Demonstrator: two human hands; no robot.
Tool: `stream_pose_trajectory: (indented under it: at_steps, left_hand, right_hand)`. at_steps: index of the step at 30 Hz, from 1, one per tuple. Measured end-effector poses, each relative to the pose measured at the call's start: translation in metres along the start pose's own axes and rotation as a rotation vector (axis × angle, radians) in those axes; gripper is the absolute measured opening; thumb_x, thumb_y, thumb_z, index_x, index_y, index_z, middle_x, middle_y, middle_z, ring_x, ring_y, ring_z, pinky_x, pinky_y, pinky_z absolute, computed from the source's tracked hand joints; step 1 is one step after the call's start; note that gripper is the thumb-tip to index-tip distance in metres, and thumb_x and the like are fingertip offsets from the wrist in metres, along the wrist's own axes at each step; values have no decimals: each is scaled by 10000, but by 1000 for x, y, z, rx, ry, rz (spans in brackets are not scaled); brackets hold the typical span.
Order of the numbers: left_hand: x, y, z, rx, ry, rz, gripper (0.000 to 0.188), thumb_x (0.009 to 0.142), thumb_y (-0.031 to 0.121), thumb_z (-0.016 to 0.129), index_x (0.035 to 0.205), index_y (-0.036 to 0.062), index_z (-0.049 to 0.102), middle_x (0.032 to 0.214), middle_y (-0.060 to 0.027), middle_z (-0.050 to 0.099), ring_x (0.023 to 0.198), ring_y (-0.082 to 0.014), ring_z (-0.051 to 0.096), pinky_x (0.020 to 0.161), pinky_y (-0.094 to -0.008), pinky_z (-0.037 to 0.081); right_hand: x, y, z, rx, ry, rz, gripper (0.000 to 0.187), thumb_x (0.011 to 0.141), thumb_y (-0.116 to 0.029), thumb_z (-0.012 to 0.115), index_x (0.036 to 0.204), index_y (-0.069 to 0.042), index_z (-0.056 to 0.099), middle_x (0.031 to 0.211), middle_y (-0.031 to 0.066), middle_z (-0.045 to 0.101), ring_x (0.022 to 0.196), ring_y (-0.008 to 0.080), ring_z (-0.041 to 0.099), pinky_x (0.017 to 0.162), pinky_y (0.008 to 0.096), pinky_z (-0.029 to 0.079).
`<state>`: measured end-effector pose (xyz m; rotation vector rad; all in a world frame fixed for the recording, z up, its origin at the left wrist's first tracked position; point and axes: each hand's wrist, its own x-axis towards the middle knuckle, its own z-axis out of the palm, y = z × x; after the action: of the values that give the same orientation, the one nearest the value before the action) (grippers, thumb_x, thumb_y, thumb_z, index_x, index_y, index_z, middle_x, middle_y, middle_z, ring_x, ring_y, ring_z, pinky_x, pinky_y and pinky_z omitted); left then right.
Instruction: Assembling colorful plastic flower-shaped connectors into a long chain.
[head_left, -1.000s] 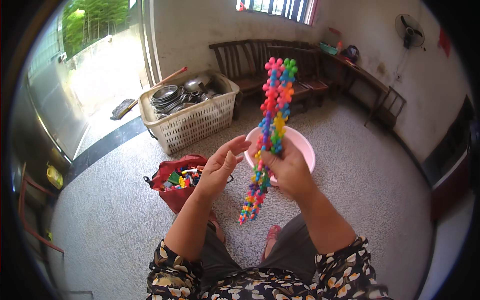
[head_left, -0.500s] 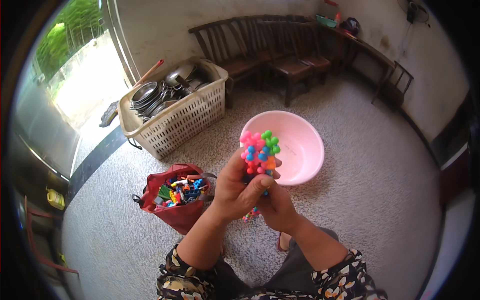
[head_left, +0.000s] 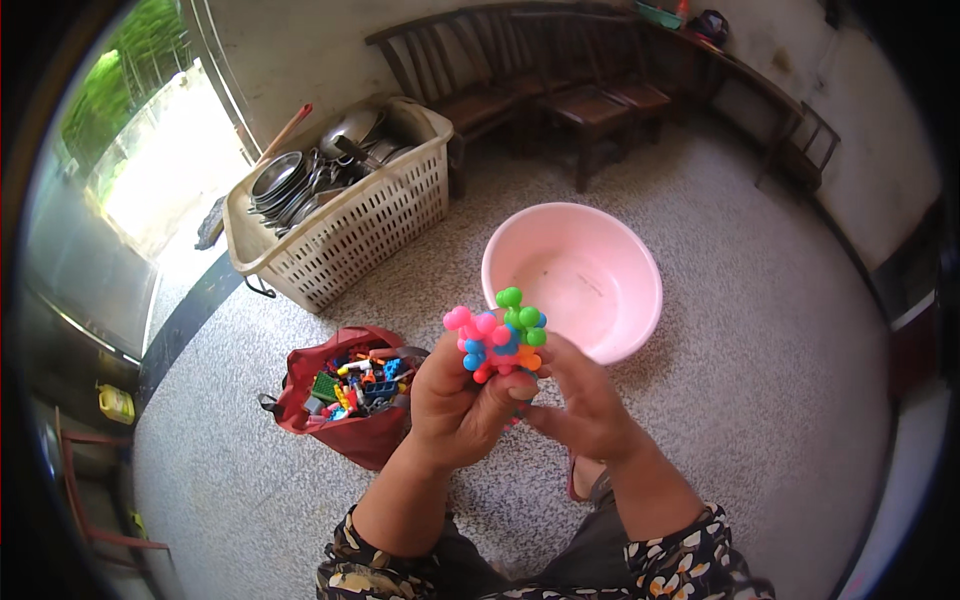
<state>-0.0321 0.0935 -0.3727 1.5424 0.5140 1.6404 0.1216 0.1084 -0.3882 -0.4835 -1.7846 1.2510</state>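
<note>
Head view: the knobbly strands [head_left: 503,342] are gripped by the left hand [head_left: 452,405], long axis foreshortened toward the camera; the right hand [head_left: 592,405] is curved at their four o'clock, its grip unclear; a pink basin [head_left: 585,290] is seen at one o'clock.

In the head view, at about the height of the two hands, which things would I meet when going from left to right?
Yellow jug → red bag of small toys → left hand, holding colourful knobbly toy pieces → right hand.
</note>
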Motion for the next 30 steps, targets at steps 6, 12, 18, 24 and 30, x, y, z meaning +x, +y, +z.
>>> stream_pose_trajectory:
  at_steps: [6, 12, 18, 24, 30]
  left_hand:
    - [-2, 6, 7, -151, -86, -60, 365, 835, 110, 568, 1149, -18, 436, 1042, -111, 561, 940, -187, 563, 821, -284, 446]
    - [-6, 7, 15, 32, -118, -71, 306, 810, 120, 607, 1074, 0, 511, 1048, -124, 560, 930, -185, 562, 789, -292, 439]
    - [-4, -1, 20, 77, -23, 9, 337, 791, 109, 633, 1084, -4, 509, 985, -91, 587, 860, -144, 577, 738, -252, 456]
    - [-2, -3, 20, 129, 24, -24, 352, 803, 104, 618, 1111, -13, 493, 981, -87, 589, 865, -121, 563, 737, -244, 456]
    - [4, 8, 23, 61, 168, -52, 354, 851, 53, 532, 1181, -33, 435, 1001, -128, 576, 882, -143, 552, 733, -253, 462]
  right_hand:
    - [14, -53, -6, -48, 313, -228, 560, 724, -250, 682, 1158, 39, 476, 1131, 152, 510, 1032, 213, 484, 875, 333, 374]
    - [15, -60, -4, -173, 242, -261, 437, 722, -126, 683, 1107, 18, 534, 1056, 149, 548, 919, 202, 544, 812, 284, 416]
    - [16, -48, 2, 140, 328, -131, 314, 799, -79, 613, 1084, 23, 532, 1008, 116, 564, 872, 142, 539, 769, 245, 427]
    - [20, -48, 3, 394, 277, -24, 299, 857, -84, 539, 1117, 48, 473, 1043, 108, 558, 913, 113, 529, 741, 206, 440]
    - [25, -37, 7, 430, 408, -118, 328, 874, -129, 517, 1144, 44, 447, 1084, 133, 546, 960, 121, 522, 764, 214, 452]
